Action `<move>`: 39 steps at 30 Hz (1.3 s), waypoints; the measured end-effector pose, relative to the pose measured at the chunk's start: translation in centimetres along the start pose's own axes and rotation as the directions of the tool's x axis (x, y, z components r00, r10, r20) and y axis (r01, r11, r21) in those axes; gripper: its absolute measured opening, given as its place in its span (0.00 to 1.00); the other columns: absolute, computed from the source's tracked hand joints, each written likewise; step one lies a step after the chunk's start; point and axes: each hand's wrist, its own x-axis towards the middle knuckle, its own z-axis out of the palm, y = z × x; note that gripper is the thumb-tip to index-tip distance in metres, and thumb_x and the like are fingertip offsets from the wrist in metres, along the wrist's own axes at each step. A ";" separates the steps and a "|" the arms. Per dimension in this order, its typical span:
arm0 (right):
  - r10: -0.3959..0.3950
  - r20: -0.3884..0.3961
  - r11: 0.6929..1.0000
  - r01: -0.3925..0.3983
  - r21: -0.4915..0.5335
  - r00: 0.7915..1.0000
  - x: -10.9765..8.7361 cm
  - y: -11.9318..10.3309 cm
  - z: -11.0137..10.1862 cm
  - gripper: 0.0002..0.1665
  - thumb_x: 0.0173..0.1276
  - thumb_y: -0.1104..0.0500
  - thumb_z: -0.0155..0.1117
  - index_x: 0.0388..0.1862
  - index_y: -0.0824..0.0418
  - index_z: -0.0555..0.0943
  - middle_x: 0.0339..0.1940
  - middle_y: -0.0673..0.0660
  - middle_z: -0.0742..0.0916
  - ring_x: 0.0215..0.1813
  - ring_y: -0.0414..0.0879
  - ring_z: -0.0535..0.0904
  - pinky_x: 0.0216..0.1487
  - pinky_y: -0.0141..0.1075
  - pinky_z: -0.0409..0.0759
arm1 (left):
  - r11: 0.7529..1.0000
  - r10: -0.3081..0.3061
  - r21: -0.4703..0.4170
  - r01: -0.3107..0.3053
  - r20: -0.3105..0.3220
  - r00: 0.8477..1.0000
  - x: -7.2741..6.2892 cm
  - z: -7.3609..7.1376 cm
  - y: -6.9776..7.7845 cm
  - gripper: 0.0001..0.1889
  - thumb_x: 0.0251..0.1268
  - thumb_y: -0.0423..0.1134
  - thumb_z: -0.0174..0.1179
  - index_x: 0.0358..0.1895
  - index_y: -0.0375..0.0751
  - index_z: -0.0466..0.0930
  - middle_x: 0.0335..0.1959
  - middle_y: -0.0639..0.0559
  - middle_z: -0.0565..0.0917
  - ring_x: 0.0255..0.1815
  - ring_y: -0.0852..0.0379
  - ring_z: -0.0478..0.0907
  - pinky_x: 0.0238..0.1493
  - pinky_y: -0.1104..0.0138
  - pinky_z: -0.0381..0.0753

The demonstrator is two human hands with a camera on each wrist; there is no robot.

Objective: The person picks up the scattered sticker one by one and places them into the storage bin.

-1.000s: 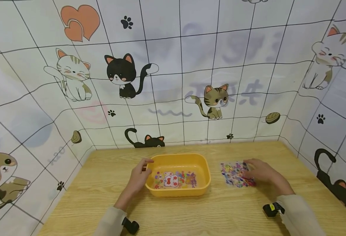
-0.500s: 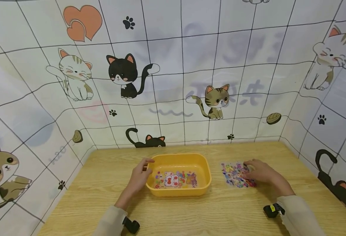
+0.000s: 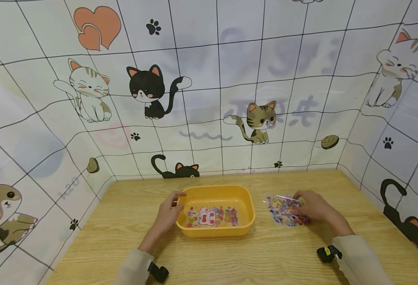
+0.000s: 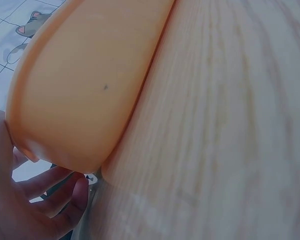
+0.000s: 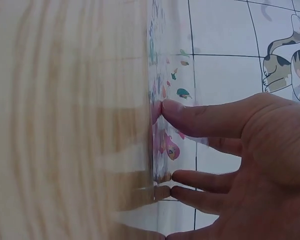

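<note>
A yellow plastic basin (image 3: 216, 232) stands on the table, with colourful cartoon pictures on its floor. My left hand (image 3: 167, 211) holds its left side. In the left wrist view the thumb lies at the rim of the basin (image 4: 90, 85), and the other fingers curl by its end. Right of the basin lies a clear sticker sheet (image 3: 281, 210) covered in small bright figures. My right hand (image 3: 313, 205) pinches its right part. The right wrist view shows the thumb on one face of the sticker sheet (image 5: 183, 93) and the index finger behind it; other fingertips touch the table.
The light wooden table (image 3: 216, 261) meets a white wall cloth (image 3: 201, 99) printed with cats at the back and sides. A strip of table separates the basin from the sheet. Each wrist wears a small black camera (image 3: 158, 273).
The far edge of the sticker sheet has come up a little and now catches the light, as the right fingers close on it. The left hand and basin stay put.
</note>
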 end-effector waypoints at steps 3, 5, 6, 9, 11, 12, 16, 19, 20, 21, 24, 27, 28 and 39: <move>0.012 -0.038 1.000 -0.013 -0.019 0.999 -0.1 -0.3 0.0 0.21 0.61 0.61 0.74 0.51 0.70 0.81 0.47 0.71 0.86 0.53 0.69 0.78 0.47 0.57 0.79 | 1.000 0.000 -0.004 0.000 0.003 1.000 0.0 0.0 0.1 0.18 0.70 0.31 0.54 0.60 0.47 0.79 0.65 0.39 0.80 0.56 0.44 0.79 0.51 0.56 0.84; 0.046 -0.043 0.999 -0.046 -0.004 0.998 -0.1 -0.5 -0.1 0.21 0.61 0.63 0.73 0.51 0.71 0.81 0.40 0.67 0.86 0.45 0.64 0.78 0.40 0.51 0.77 | 1.000 0.002 -0.004 -0.002 0.003 1.000 0.0 0.0 0.2 0.18 0.70 0.31 0.54 0.60 0.47 0.79 0.65 0.39 0.80 0.56 0.44 0.80 0.50 0.56 0.84; 0.066 -0.039 0.998 -0.066 0.005 0.997 -0.2 -0.6 -0.2 0.21 0.61 0.63 0.72 0.51 0.71 0.80 0.38 0.65 0.85 0.42 0.61 0.77 0.38 0.48 0.75 | 1.000 0.002 -0.004 -0.002 0.004 1.000 0.0 0.0 0.2 0.18 0.69 0.31 0.54 0.60 0.47 0.79 0.65 0.39 0.80 0.56 0.44 0.80 0.50 0.56 0.84; 0.111 0.003 0.992 -0.111 0.061 0.994 -0.3 -0.7 -0.5 0.22 0.61 0.63 0.69 0.53 0.73 0.78 0.35 0.62 0.85 0.36 0.52 0.78 0.33 0.41 0.73 | 1.000 0.004 -0.002 -0.004 0.001 1.000 0.1 0.0 0.2 0.18 0.69 0.31 0.54 0.60 0.47 0.79 0.65 0.40 0.80 0.56 0.45 0.80 0.52 0.56 0.83; 0.124 0.039 0.987 -0.127 0.102 0.992 -0.3 -0.7 -0.7 0.24 0.64 0.62 0.68 0.55 0.74 0.77 0.38 0.63 0.87 0.36 0.50 0.80 0.33 0.40 0.75 | 1.000 0.007 0.001 -0.007 -0.001 1.000 0.2 0.0 0.2 0.18 0.69 0.31 0.54 0.60 0.47 0.79 0.64 0.40 0.80 0.56 0.45 0.79 0.53 0.55 0.83; 0.124 0.052 0.985 -0.129 0.112 0.991 -0.3 -0.7 -0.8 0.24 0.65 0.63 0.68 0.56 0.75 0.76 0.39 0.64 0.87 0.37 0.50 0.81 0.34 0.40 0.77 | 1.000 0.007 0.000 -0.007 -0.001 1.000 0.2 0.0 0.2 0.18 0.69 0.31 0.54 0.60 0.47 0.79 0.64 0.41 0.80 0.56 0.45 0.79 0.53 0.55 0.82; 0.131 0.082 0.981 -0.142 0.136 0.988 -0.3 -0.6 -0.8 0.28 0.65 0.63 0.67 0.60 0.76 0.74 0.40 0.65 0.87 0.38 0.50 0.82 0.35 0.41 0.77 | 1.000 0.011 0.003 -0.011 0.003 1.000 0.2 0.0 0.3 0.18 0.69 0.31 0.55 0.60 0.47 0.79 0.64 0.43 0.81 0.57 0.45 0.78 0.54 0.55 0.81; 0.140 0.086 0.978 -0.151 0.146 0.986 -0.2 -0.5 -0.8 0.30 0.64 0.64 0.67 0.62 0.77 0.72 0.40 0.65 0.87 0.37 0.49 0.82 0.35 0.40 0.76 | 1.000 0.011 0.006 -0.011 0.007 1.000 0.2 0.0 0.2 0.18 0.70 0.32 0.54 0.60 0.48 0.79 0.64 0.43 0.81 0.57 0.45 0.78 0.54 0.54 0.81; 0.143 0.086 0.977 -0.154 0.150 0.986 -0.2 -0.5 -0.8 0.30 0.64 0.64 0.67 0.62 0.77 0.72 0.39 0.64 0.87 0.36 0.49 0.81 0.34 0.40 0.76 | 1.000 0.011 0.008 -0.011 0.007 1.000 0.2 0.0 0.2 0.18 0.70 0.31 0.54 0.60 0.48 0.79 0.64 0.43 0.81 0.57 0.45 0.78 0.54 0.54 0.81; 0.147 0.084 0.975 -0.158 0.153 0.986 -0.2 -0.5 -0.8 0.31 0.64 0.64 0.67 0.63 0.77 0.71 0.39 0.64 0.87 0.36 0.48 0.81 0.34 0.40 0.76 | 1.000 0.012 0.008 -0.012 0.006 1.000 0.2 0.0 0.2 0.18 0.70 0.31 0.54 0.60 0.48 0.79 0.64 0.43 0.81 0.57 0.45 0.78 0.54 0.54 0.81; 0.154 0.089 0.972 -0.168 0.167 0.984 -0.1 -0.6 -0.7 0.33 0.63 0.66 0.67 0.65 0.78 0.70 0.37 0.63 0.86 0.34 0.48 0.79 0.33 0.40 0.75 | 1.000 0.011 0.007 -0.011 0.001 1.000 0.2 0.0 0.1 0.18 0.69 0.31 0.54 0.59 0.48 0.79 0.64 0.43 0.80 0.58 0.45 0.78 0.56 0.52 0.81; 0.158 0.097 0.970 -0.173 0.169 0.983 0.0 -0.5 -0.6 0.38 0.61 0.67 0.67 0.68 0.80 0.67 0.36 0.63 0.85 0.33 0.48 0.77 0.34 0.41 0.75 | 1.000 0.006 0.006 -0.006 -0.002 1.000 0.1 0.0 0.2 0.18 0.69 0.31 0.54 0.59 0.48 0.80 0.64 0.43 0.80 0.59 0.44 0.78 0.59 0.50 0.80; 0.158 0.100 0.970 -0.174 0.168 0.982 0.1 -0.5 -0.6 0.40 0.61 0.67 0.67 0.69 0.80 0.65 0.36 0.62 0.85 0.33 0.48 0.77 0.34 0.41 0.75 | 1.000 0.003 0.005 -0.003 -0.004 1.000 0.1 -0.1 0.2 0.18 0.69 0.31 0.54 0.59 0.48 0.80 0.64 0.43 0.80 0.60 0.44 0.78 0.59 0.50 0.79; 0.178 0.081 0.969 -0.189 0.159 0.981 0.2 -0.1 -0.7 0.39 0.63 0.63 0.68 0.69 0.80 0.66 0.39 0.66 0.86 0.35 0.49 0.79 0.35 0.41 0.76 | 1.000 0.009 0.010 -0.009 -0.004 1.000 -0.1 0.0 0.2 0.18 0.68 0.31 0.55 0.59 0.48 0.80 0.64 0.40 0.81 0.59 0.43 0.78 0.59 0.50 0.79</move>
